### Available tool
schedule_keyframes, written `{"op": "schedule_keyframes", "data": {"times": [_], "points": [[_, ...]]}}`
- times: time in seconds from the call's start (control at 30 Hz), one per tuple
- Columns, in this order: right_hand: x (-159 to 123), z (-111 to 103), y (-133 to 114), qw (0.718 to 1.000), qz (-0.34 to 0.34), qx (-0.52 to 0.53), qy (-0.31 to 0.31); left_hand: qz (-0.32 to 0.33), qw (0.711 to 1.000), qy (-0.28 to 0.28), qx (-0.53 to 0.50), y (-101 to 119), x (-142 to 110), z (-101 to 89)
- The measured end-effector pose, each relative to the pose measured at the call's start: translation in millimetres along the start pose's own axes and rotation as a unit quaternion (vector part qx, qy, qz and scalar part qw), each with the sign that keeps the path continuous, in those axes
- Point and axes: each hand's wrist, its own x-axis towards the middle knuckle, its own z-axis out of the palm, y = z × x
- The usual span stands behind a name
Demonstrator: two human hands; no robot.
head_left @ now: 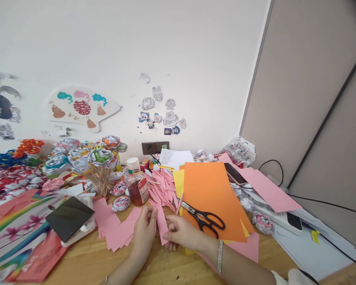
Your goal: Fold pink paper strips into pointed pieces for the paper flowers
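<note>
Surface [166,273]: wood, bare along the near edge.

Pink strip [162,225], single: held above the surface between the two hands, long side running away from the wearer, lower end slightly to the right.

Progress, as judged: part-way. Done, apparently: a loose heap of narrow pink pieces [166,183] beyond the hands. Left, apparently: the strip in hand, and the wider pink papers [118,233] fanned at left. Whether the strip is folded or flat, cannot tell.

Left hand [146,223]: forearm from the near edge, fingers curled, grip together on the strip's far left part.

Right hand [182,231]: forearm from the lower right, wrist with a bracelet [220,256], thumb on top; grip clamped on the strip's near end, fingers partly beneath.

Scissors [203,217], black-handled: beside the right hand, unheld, lying on an orange sheet [209,186], with yellow sheets showing underneath.

Bottle [138,190], white-capped, amber contents: upright, left of the heap.

Paper rosettes [120,203]: beside the bottle; further off, a bunch of paper flowers [102,157] on sticks.

Handwritten page [175,159]: beyond the heap, near the wall [195,59].
</note>
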Motion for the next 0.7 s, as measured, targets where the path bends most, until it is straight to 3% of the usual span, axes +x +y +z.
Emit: {"op": "schedule_keyframes", "data": {"times": [0.4, 0.57, 0.7], "points": [[-1.1, -1.0, 2.3, 0.999, -0.018, -0.039, 0.026, -0.033, 0.989, -0.098, -0.109, 12.7, 3.7, 4.3], [-0.9, -1.1, 1.2, 0.999, -0.03, -0.039, 0.017, -0.043, 0.992, -0.062, -0.101, 14.2, 0.3, 3.9], [-0.1, -2.3, 6.1, 0.998, -0.04, -0.048, 0.01, -0.039, 0.988, -0.066, -0.132, 10.8, 2.8, 2.1]]}}
